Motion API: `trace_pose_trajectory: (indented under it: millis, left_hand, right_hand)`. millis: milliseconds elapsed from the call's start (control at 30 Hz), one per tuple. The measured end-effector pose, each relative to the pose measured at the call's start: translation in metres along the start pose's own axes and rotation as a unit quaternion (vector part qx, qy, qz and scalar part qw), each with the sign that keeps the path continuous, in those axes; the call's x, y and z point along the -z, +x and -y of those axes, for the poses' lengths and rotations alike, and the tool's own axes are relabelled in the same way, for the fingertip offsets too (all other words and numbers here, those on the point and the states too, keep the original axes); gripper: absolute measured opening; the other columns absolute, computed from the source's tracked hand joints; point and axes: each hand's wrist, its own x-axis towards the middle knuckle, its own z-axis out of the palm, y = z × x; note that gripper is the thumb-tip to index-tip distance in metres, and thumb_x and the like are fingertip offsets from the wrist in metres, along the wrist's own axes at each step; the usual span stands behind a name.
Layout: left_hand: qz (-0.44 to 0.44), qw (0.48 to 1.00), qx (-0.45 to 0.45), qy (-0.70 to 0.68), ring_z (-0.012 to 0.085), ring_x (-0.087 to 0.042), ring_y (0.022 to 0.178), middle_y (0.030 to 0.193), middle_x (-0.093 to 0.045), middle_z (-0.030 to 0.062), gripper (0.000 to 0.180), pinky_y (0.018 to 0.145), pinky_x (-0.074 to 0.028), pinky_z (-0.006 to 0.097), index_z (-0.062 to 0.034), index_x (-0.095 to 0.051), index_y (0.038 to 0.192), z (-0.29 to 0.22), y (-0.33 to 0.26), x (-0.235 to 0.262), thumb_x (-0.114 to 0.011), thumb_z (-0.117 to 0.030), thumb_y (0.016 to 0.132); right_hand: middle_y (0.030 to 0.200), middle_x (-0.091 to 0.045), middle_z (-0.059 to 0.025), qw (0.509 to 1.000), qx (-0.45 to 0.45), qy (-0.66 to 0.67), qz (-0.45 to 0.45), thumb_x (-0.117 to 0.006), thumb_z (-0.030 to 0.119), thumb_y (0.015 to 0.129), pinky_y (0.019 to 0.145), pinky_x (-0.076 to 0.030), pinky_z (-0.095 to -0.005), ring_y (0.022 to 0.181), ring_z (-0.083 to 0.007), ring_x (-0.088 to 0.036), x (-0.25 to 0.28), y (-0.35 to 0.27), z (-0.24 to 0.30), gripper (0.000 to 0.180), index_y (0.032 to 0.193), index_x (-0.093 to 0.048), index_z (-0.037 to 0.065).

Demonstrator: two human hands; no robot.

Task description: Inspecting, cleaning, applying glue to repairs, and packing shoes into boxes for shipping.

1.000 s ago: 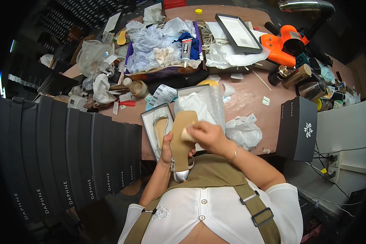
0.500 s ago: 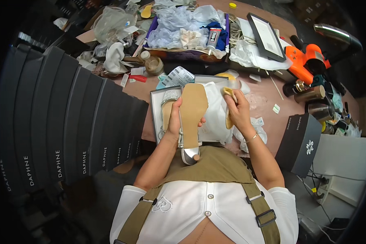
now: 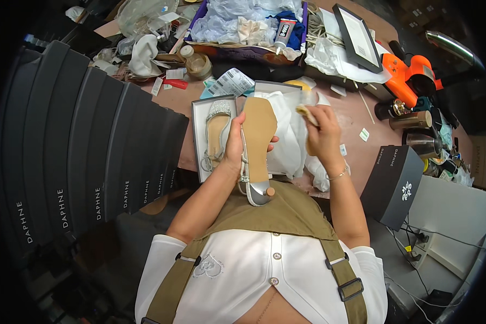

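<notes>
Head view, centre of frame. Left hand (image 3: 233, 147): closed around the side of a silver sandal (image 3: 256, 146), held sole-up with the tan sole facing the camera and the silver heel toward the body. Half a second back the sandal sat a little higher and nearer the box; it is now drawn slightly toward the chest.

Right hand (image 3: 323, 135): fingers pinched shut on a small yellowish pad or cloth (image 3: 303, 112). A second ago this hand lay on the sole; it has since lifted off to the right and now stands clear of the shoe, so the sole is fully exposed between rubbing passes, by my reading.

Behind the hands: an open shoe box (image 3: 198, 137) holding the matching sandal (image 3: 216, 127), with white tissue paper (image 3: 289, 135) beside it.

Left of frame: a row of dark shoe boxes (image 3: 81, 146).

Right of frame: one upright dark box (image 3: 391, 183) and an orange tool (image 3: 410, 75).

Upper frame: a purple tray (image 3: 237, 51) of clutter.
</notes>
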Motion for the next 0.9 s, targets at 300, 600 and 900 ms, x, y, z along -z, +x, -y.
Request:
trace_pose_trajectory:
  millis: [300,600,900]
  left_hand:
    - [0.163,0.976,-0.092,0.111,0.0251,-0.064,0.082,0.105,-0.061,0.0146,0.068,0.063,-0.054,0.03,-0.0063,-0.028,0.14,-0.017,-0.006,-0.01,-0.046,-0.045,0.087]
    - [0.292,0.543,-0.238,0.751,0.0327,-0.056,0.097,0.108,-0.057,0.0174,0.106,0.085,-0.045,0.036,-0.0098,-0.02,0.146,-0.059,-0.042,-0.076,-0.08,-0.03,0.061]
    - [0.106,0.636,-0.446,0.621,0.027,-0.047,0.119,0.126,-0.05,0.0157,0.064,0.101,-0.036,0.039,-0.0031,-0.047,0.129,-0.067,-0.061,-0.033,-0.073,-0.028,0.076]
  right_hand:
    - [0.131,-0.048,-0.0196,0.954,-0.129,0.228,0.149,-0.069,0.021,0.082,0.089,-0.045,-0.0313,0.108,-0.0242,-0.055,0.023,-0.009,0.001,0.076,0.143,-0.027,0.003]
    - [0.132,-0.048,-0.0088,0.728,-0.194,0.574,0.321,-0.073,0.011,0.072,0.094,-0.045,-0.032,0.116,-0.0177,-0.051,0.055,-0.023,0.028,0.086,0.144,-0.026,0.006]
    - [0.133,-0.044,-0.0107,0.661,-0.368,0.642,0.123,-0.061,0.008,0.076,0.085,-0.054,-0.0465,0.115,-0.0261,-0.053,0.048,-0.045,0.026,0.08,0.145,-0.021,0.01]
